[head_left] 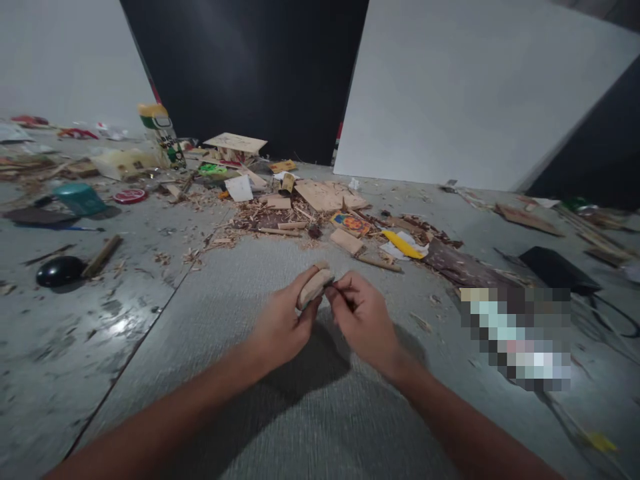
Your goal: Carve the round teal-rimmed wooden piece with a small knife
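My left hand [289, 320] is closed around a small, pale, rounded piece of wood [316, 285], held tilted above the grey floor. At the right end of that piece, my right hand [364, 320] is pinched, with its fingertips against or very near the wood. Something small and dark shows at those fingertips, but I cannot make out what it is. Beyond the hands lie a flat wooden block [347, 242], a thin stick [377, 263] and a long yellow object [403, 245] on white paper.
Wood shavings [240, 220] and a thin board [330, 195] spread ahead. To the left are a black rounded object [61, 271], a teal container [79, 199] and a red lid [130, 195]. A brown log-like piece [465, 267] and a black box [557, 269] lie right.
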